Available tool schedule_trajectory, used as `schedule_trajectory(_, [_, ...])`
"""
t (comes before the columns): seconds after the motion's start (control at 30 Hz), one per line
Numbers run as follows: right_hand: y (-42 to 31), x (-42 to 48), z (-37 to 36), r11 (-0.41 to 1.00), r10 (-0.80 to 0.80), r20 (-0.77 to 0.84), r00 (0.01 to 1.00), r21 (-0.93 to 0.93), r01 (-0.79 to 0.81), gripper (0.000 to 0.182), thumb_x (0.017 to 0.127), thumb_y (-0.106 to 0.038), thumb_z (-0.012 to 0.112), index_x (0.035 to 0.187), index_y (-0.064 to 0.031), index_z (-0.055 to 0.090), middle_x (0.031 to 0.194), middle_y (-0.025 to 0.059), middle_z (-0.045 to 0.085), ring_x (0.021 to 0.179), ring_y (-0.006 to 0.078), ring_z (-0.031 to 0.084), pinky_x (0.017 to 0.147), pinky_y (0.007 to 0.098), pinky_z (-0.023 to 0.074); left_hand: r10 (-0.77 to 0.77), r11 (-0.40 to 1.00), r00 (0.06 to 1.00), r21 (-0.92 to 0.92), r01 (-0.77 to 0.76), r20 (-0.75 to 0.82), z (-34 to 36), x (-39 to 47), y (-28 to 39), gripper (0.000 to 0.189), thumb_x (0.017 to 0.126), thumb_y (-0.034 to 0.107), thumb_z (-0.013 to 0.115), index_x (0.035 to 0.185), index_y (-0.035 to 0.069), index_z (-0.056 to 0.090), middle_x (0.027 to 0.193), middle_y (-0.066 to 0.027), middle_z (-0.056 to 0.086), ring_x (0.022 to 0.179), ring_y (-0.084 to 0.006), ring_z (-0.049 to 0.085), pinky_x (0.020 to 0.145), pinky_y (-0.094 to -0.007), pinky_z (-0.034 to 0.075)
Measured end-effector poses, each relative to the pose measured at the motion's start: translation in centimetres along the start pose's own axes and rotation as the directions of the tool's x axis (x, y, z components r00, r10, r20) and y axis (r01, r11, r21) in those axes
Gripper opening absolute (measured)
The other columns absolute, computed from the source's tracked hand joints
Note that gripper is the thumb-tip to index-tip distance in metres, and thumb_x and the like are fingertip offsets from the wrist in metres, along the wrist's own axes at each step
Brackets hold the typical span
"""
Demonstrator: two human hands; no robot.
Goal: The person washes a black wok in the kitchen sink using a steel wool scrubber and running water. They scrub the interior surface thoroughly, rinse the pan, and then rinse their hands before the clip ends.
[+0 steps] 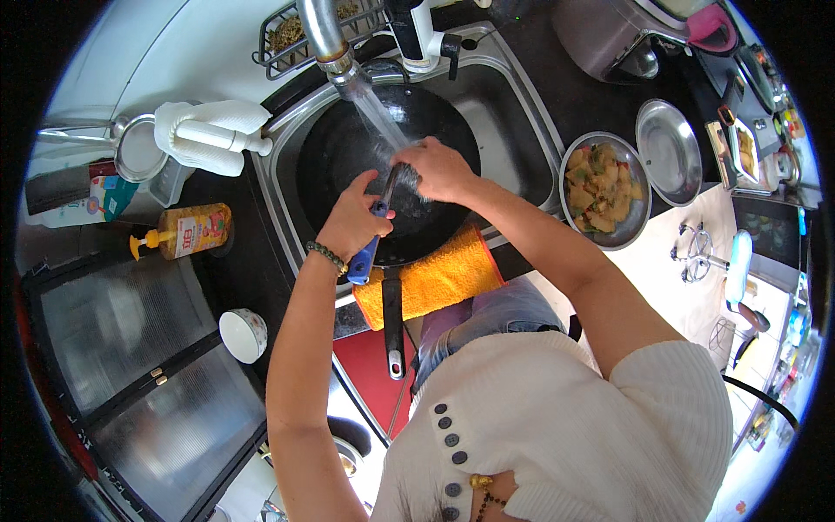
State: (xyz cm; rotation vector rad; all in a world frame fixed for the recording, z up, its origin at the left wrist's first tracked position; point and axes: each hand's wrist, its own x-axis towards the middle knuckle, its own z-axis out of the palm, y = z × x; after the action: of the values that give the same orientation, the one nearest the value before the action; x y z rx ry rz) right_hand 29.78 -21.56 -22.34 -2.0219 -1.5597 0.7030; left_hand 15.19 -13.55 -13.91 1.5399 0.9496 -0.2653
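A black wok lies in the left part of a steel sink, its black handle pointing over the front edge. Water runs from the metal faucet onto my right hand, whose fingers are at the metal end of a blue-handled utensil. My left hand holds the same utensil near where its shaft meets the handle. The utensil's head is hidden by my right hand and the water. An orange towel is draped over the sink's front edge, under the wok handle.
Right of the sink stand a metal bowl of cooked food and an empty metal dish. On the left are a soap pump bottle, a white bowl and a strainer. A rice cooker stands at back right.
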Motion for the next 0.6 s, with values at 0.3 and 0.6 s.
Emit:
schedule_trajectory(0.3, [1.6, 1.0, -1.1, 0.986, 0.063, 0.066, 0.996, 0.15, -0.072, 0.056, 0.06, 0.003, 0.053, 0.113, -0.0108, 0.038, 0.101, 0.0102, 0.054, 0.095, 0.03, 0.048, 0.081, 0.0364, 0.0387, 0.079, 0.955, 0.997, 0.29, -0.067, -0.028, 0.8, 1.3, 1.9, 0.083, 0.054, -0.013, 0.056, 0.127, 0.002, 0.02, 0.091, -0.0198, 0.054, 0.074, -0.0201, 0.056, 0.055, -0.0274, 0.045])
schedule_trajectory(0.6, [2.2, 0.1, -0.5, 0.916, 0.143, -0.094, 0.985, 0.39, -0.096, 0.07, 0.059, 0.005, 0.049, 0.124, -0.0099, 0.028, 0.112, 0.0104, 0.05, 0.103, 0.0295, 0.043, 0.089, 0.0336, 0.0323, -0.076, 0.87, 0.989, -0.476, 0.129, 0.128, 0.0, 1.6, 2.7, 0.057, 0.066, -0.007, 0.051, 0.118, -0.009, 0.028, 0.094, -0.0235, 0.053, 0.075, -0.0225, 0.058, 0.056, -0.0231, 0.049])
